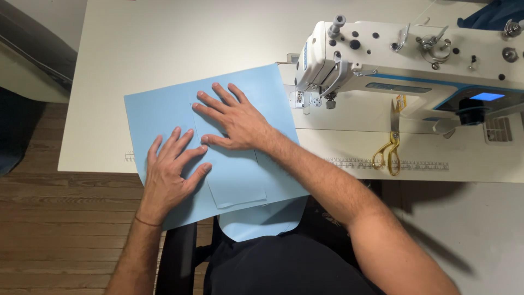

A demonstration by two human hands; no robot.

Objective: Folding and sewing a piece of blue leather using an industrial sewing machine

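Fingers of both hands lie spread and flat, gripping nothing. Two hands are in view: the left hand (173, 166) presses palm-down on the fabric, fingers fanned wide and pointing up and to the right; the right hand (233, 119) presses palm-down just above it, fingers fanned wide and pointing up and to the left. The two hands are close together, with the right thumb near the left fingertips.

Light blue fabric is in three visible pieces. A large sheet (158, 112) lies flat on the table (164, 38), its lower edge overhanging the table's front edge. A smaller pocket piece (234, 183), the same blue, lies on top of the sheet; both hands rest across it. It has straight sides and a shallow pointed bottom edge. A third piece (262, 224) with rounded corners hangs below the sheet, over the person's lap.

One white sewing machine (415, 60) stands on the table right of the fabric, needle end nearest the sheet's upper right corner. One pair of gold-handled scissors (390, 145) lies in front of the machine, well apart from both hands. One ruler scale (393, 163) runs along the table's front edge.
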